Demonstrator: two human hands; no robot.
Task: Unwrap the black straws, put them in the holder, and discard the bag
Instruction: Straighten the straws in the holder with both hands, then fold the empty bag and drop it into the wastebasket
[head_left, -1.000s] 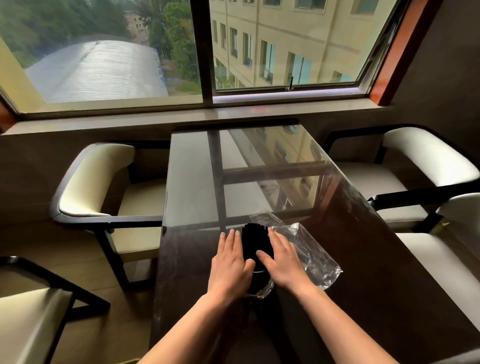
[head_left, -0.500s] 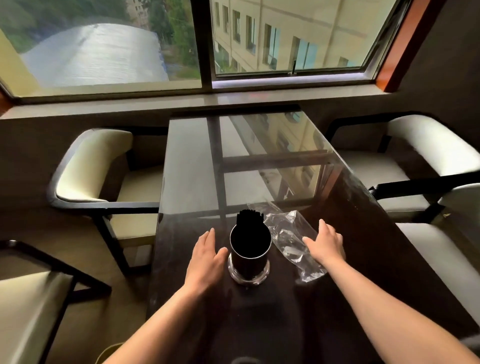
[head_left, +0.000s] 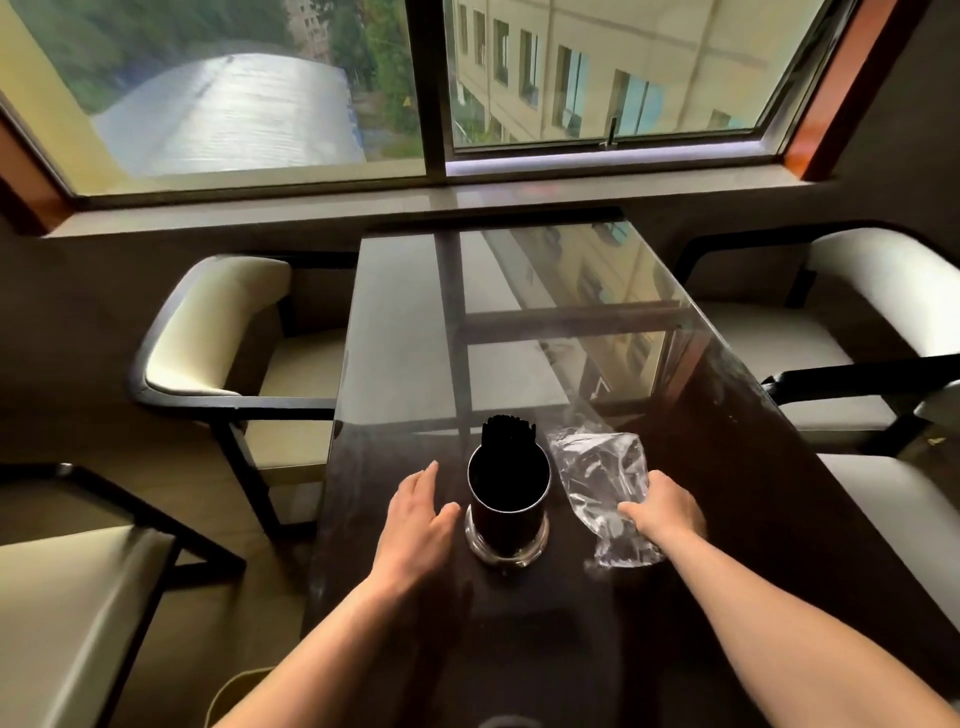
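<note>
A dark cylindrical holder (head_left: 509, 512) stands upright on a shiny round base near the table's front. A bunch of black straws (head_left: 508, 436) sticks out of its top. To its right lies a crumpled clear plastic bag (head_left: 597, 473) on the dark table (head_left: 727, 467). My right hand (head_left: 667, 506) rests on the bag's near right part, fingers curled onto the plastic. My left hand (head_left: 415, 509) lies flat just left of the holder, fingers apart, thumb close to its base, holding nothing.
Cream chairs with black frames flank the table: one at the left (head_left: 228, 332), two at the right (head_left: 857, 312). Another chair seat (head_left: 67, 613) is at the near left. A pale bin rim (head_left: 239, 691) shows below the table's left edge.
Both hands came off the holder. The right hand moved right onto the bag and has now curled on it. The left hand drew back to the holder's left.
</note>
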